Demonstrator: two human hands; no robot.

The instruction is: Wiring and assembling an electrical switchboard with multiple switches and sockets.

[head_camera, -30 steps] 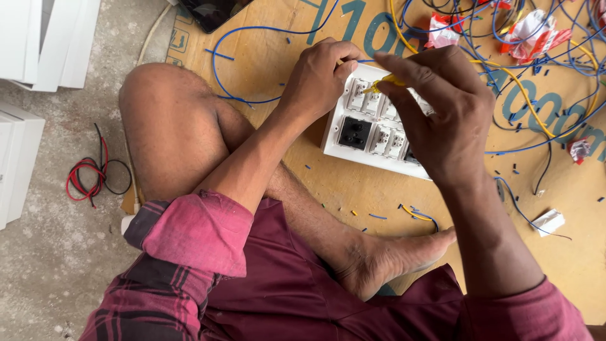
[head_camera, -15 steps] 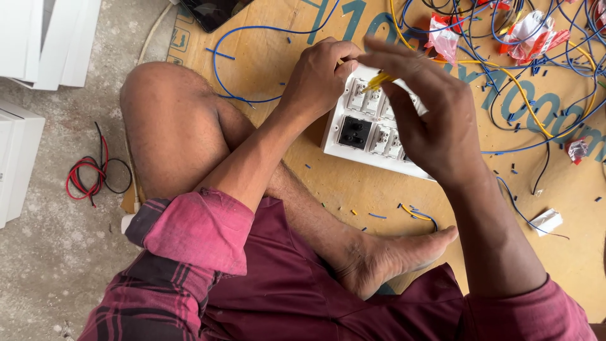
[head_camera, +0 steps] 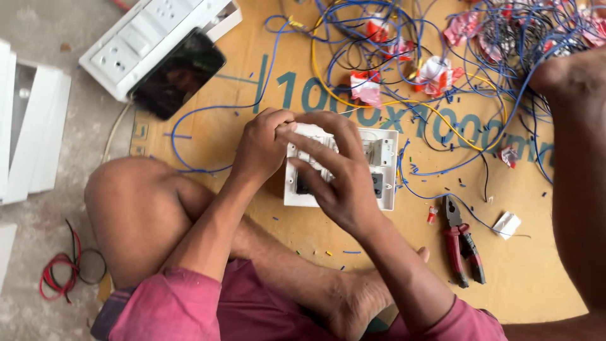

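Nearest, the person's folded knee (head_camera: 136, 215) and foot (head_camera: 360, 297) rest on the plywood board (head_camera: 543, 278). Above them, the left hand (head_camera: 262, 148) curls closed on the left edge of the white switch plate (head_camera: 379, 170), lying mid-board. The right hand (head_camera: 338, 173) spreads over the plate, fingers apart. Red-handled pliers (head_camera: 461, 243) lie right; tangled blue wires (head_camera: 505, 38) and a dark phone (head_camera: 178, 74) lie beyond.
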